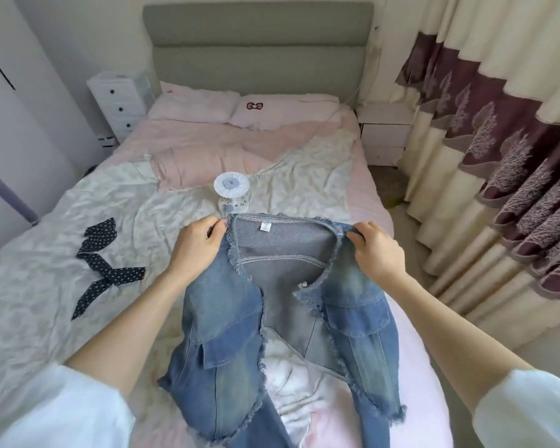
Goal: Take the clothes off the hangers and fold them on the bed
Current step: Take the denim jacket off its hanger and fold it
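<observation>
A blue denim jacket (227,334) with frayed edges hangs open in front of me above the bed (46,253). Its grey inside and a white neck label face me. My left hand (198,247) grips the jacket's left shoulder near the collar. My right hand (377,247) pinches the right shoulder. Both front panels droop toward the bed's near end. No hanger is in sight. A pale pink and white garment (291,376) lies on the bed under the jacket, partly hidden by it.
A dark polka-dot ribbon tie (105,270) lies on the bed to the left. A small white fan (232,194) stands mid-bed beyond the jacket. Pillows (194,105) and a grey headboard (259,43) are at the far end. Curtains (498,156) hang on the right, white drawers (120,105) at left.
</observation>
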`<act>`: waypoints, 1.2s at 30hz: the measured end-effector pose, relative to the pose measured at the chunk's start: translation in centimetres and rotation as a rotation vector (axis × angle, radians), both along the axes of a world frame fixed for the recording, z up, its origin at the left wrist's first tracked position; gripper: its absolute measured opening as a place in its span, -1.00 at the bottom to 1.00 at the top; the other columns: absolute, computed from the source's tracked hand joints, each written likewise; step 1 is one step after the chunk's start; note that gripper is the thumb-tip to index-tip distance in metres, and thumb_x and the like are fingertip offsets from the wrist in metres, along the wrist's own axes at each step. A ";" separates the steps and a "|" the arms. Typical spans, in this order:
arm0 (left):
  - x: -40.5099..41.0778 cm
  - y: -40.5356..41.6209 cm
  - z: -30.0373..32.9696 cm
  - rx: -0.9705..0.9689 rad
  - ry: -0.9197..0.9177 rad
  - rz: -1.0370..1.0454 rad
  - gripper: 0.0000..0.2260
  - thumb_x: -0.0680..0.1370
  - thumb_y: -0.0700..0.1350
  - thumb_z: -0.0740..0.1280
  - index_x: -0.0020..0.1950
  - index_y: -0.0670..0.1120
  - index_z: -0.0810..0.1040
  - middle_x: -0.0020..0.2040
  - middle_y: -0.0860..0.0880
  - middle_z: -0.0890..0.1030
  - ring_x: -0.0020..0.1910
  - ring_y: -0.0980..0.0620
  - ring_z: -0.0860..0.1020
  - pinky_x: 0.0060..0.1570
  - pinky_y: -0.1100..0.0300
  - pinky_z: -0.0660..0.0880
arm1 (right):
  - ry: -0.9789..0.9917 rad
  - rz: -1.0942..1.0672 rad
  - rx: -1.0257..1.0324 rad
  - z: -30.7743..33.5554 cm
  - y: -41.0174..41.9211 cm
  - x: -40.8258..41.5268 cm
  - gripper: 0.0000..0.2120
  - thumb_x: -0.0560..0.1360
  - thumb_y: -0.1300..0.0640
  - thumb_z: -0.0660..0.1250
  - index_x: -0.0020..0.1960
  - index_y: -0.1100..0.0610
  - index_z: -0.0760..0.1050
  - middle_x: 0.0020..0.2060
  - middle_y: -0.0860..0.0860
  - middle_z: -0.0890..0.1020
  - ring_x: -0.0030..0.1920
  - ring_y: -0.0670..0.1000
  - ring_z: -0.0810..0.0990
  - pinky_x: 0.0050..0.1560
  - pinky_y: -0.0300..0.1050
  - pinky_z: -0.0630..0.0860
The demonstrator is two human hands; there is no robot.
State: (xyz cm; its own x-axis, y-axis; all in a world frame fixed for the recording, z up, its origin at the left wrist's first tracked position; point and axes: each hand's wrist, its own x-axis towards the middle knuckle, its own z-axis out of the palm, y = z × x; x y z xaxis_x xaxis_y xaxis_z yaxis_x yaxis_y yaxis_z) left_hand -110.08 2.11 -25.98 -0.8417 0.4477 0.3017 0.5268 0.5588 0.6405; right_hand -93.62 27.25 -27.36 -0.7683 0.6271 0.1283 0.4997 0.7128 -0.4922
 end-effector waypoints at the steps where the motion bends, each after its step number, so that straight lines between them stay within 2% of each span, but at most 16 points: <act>1: -1.8 0.8 -0.7 -0.021 -0.022 -0.002 -0.66 0.60 -0.16 0.24 -0.39 -0.02 0.36 -0.46 0.00 0.39 -0.42 0.04 0.35 -0.31 0.08 0.23 | -0.027 -0.021 -0.004 -0.3 0.8 -1.8 -0.73 0.64 0.05 0.09 0.05 0.20 0.48 0.04 0.15 0.55 0.02 0.25 0.52 -0.19 -0.06 0.28; 3: -6.8 3.0 -2.8 -0.062 -0.050 -0.024 -0.70 0.60 -0.14 0.24 -0.33 -0.18 0.41 -0.43 -0.05 0.43 -0.36 -0.07 0.38 -0.30 0.06 0.26 | -0.063 -0.060 -0.053 -1.8 3.2 -6.7 -0.72 0.64 0.06 0.08 -0.01 0.21 0.48 0.00 0.22 0.59 0.00 0.28 0.52 -0.21 -0.04 0.30; 7: -14.4 8.2 -6.0 -0.082 -0.085 0.010 -0.63 0.61 -0.11 0.23 -0.41 -0.03 0.30 -0.48 0.03 0.32 -0.36 -0.08 0.34 -0.33 0.09 0.20 | -0.066 -0.122 -0.151 -3.2 6.9 -14.7 -0.74 0.63 0.13 0.08 -0.16 0.14 0.45 -0.01 0.29 0.59 0.02 0.30 0.50 -0.19 -0.04 0.29; 10: -18.4 12.4 -9.1 -0.064 -0.141 0.090 -0.66 0.62 -0.10 0.19 -0.36 -0.12 0.34 -0.42 -0.06 0.39 -0.32 -0.10 0.37 -0.32 0.11 0.14 | -0.031 -0.151 -0.200 -4.8 9.8 -20.1 -0.73 0.62 0.19 0.09 0.03 0.25 0.55 0.03 0.26 0.60 0.08 0.28 0.51 -0.09 -0.02 0.37; 13: -21.9 15.6 -13.6 -0.093 -0.252 0.169 -0.70 0.64 -0.09 0.14 -0.14 -0.25 0.50 -0.19 -0.22 0.54 -0.17 -0.17 0.49 -0.24 0.10 0.26 | -0.001 -0.186 -0.307 -8.3 12.8 -24.7 -0.77 0.61 0.17 0.12 0.05 0.25 0.53 0.03 0.23 0.60 0.15 0.27 0.50 0.01 -0.05 0.40; 14: -23.0 16.4 -15.7 -0.120 -0.304 0.187 -0.70 0.64 -0.08 0.13 -0.05 -0.27 0.52 -0.09 -0.24 0.58 -0.10 -0.18 0.51 -0.17 0.08 0.32 | -0.023 -0.171 -0.359 -10.2 13.5 -25.6 -0.78 0.61 0.18 0.13 0.17 0.21 0.48 0.14 0.18 0.55 0.25 0.23 0.45 0.08 -0.09 0.36; 16: -24.7 17.1 -19.2 -0.138 -0.444 0.216 -0.70 0.64 -0.06 0.15 0.16 -0.26 0.49 0.12 -0.22 0.57 0.08 -0.19 0.51 0.03 0.07 0.39 | -0.117 -0.119 -0.436 -13.4 13.9 -25.9 -0.56 0.61 0.20 0.13 0.48 0.13 0.19 0.46 0.13 0.23 0.44 0.13 0.25 0.26 -0.16 0.24; 18: -25.0 17.1 -22.8 -0.140 -0.584 0.235 -0.61 0.61 -0.04 0.20 0.33 -0.26 0.37 0.26 -0.25 0.47 0.23 -0.21 0.45 0.22 0.02 0.39 | -0.153 -0.121 -0.474 -17.2 13.3 -24.8 -0.46 0.61 0.22 0.12 0.54 0.09 0.03 0.52 0.09 0.07 0.45 0.11 0.22 0.25 -0.22 0.22; 22: -21.3 14.2 -29.0 -0.247 -0.788 0.209 -0.29 0.42 0.27 0.23 0.32 -0.27 0.36 0.27 -0.28 0.44 0.21 -0.22 0.45 0.21 -0.09 0.42 | -0.138 -0.301 -0.640 -24.5 9.3 -19.8 -0.64 0.59 0.22 0.15 0.38 0.18 0.33 0.28 0.14 0.45 0.09 0.11 0.50 -0.14 -0.33 0.30; 24: -18.7 11.9 -31.8 -0.281 -0.888 0.239 -0.24 0.33 0.32 0.27 0.30 -0.22 0.39 0.21 -0.24 0.49 0.15 -0.20 0.50 0.16 -0.11 0.47 | -0.169 -0.340 -0.668 -27.3 6.9 -17.5 -0.85 0.57 0.20 0.17 0.05 0.20 0.49 -0.15 0.12 0.59 -0.15 0.15 0.50 -0.32 -0.28 0.31; 26: -16.7 10.2 -33.1 -0.230 -0.959 0.334 -0.17 0.26 0.41 0.29 0.34 -0.11 0.39 0.23 -0.10 0.52 0.17 -0.12 0.52 0.19 -0.09 0.47 | -0.279 -0.369 -0.668 -29.3 5.0 -15.7 -0.73 0.56 0.16 0.19 -0.29 0.22 0.42 -0.47 0.05 0.46 -0.32 0.14 0.42 -0.47 -0.26 0.26; 29: -15.2 9.2 -33.2 0.030 -1.191 0.412 -0.23 0.30 0.40 0.36 0.37 -0.03 0.43 0.25 0.02 0.55 0.21 0.00 0.52 0.30 -0.01 0.41 | -0.459 -0.456 -0.844 -32.0 3.0 -14.4 -0.58 0.55 0.01 0.26 -0.33 0.30 0.52 -0.38 0.17 0.56 -0.26 0.15 0.52 -0.22 -0.09 0.41; 31: -14.9 9.0 -32.5 0.277 -1.462 0.417 -0.38 0.41 0.30 0.34 0.36 -0.01 0.45 0.24 0.00 0.57 0.22 -0.02 0.53 0.31 -0.02 0.39 | -0.218 -0.705 -1.181 -32.6 2.6 -14.9 -0.63 0.51 0.02 0.35 -0.35 0.25 0.47 -0.40 0.14 0.54 -0.33 0.10 0.53 -0.06 0.07 0.52; 32: -14.8 9.0 -31.9 0.384 -1.542 0.400 -0.51 0.49 0.20 0.30 0.34 -0.03 0.48 0.22 -0.02 0.59 0.20 -0.04 0.55 0.28 -0.02 0.41 | -0.050 -0.854 -1.367 -32.7 2.7 -15.3 -0.66 0.51 0.06 0.37 -0.36 0.20 0.41 -0.48 0.07 0.49 -0.43 0.00 0.48 -0.05 0.05 0.54; 34: -14.9 9.0 -30.7 0.426 -1.577 0.360 -0.70 0.56 0.03 0.26 0.21 -0.06 0.58 0.12 -0.07 0.64 0.09 -0.05 0.61 0.16 0.01 0.47 | 0.173 -1.046 -1.612 -32.6 3.5 -16.2 -0.69 0.51 0.12 0.37 -0.32 0.15 0.33 -0.54 -0.01 0.37 -0.53 -0.08 0.33 -0.13 -0.12 0.51; 36: -15.0 9.1 -29.4 0.368 -1.586 0.361 -0.80 0.55 -0.03 0.29 -0.02 -0.08 0.67 -0.06 -0.07 0.69 -0.10 -0.02 0.66 0.02 0.07 0.49 | 0.217 -1.158 -1.666 -32.3 4.1 -16.9 -0.76 0.50 0.15 0.38 -0.26 0.15 0.36 -0.42 0.00 0.38 -0.45 -0.06 0.34 -0.22 -0.17 0.45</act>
State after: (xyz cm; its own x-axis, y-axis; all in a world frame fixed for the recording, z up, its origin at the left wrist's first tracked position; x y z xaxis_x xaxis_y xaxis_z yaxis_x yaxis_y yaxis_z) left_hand -125.12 11.23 -55.33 -0.4331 0.2788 -0.8571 -0.8442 0.2077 0.4941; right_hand -110.57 31.36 -59.71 -0.0592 0.2945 -0.9538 0.1510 -0.9419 -0.3002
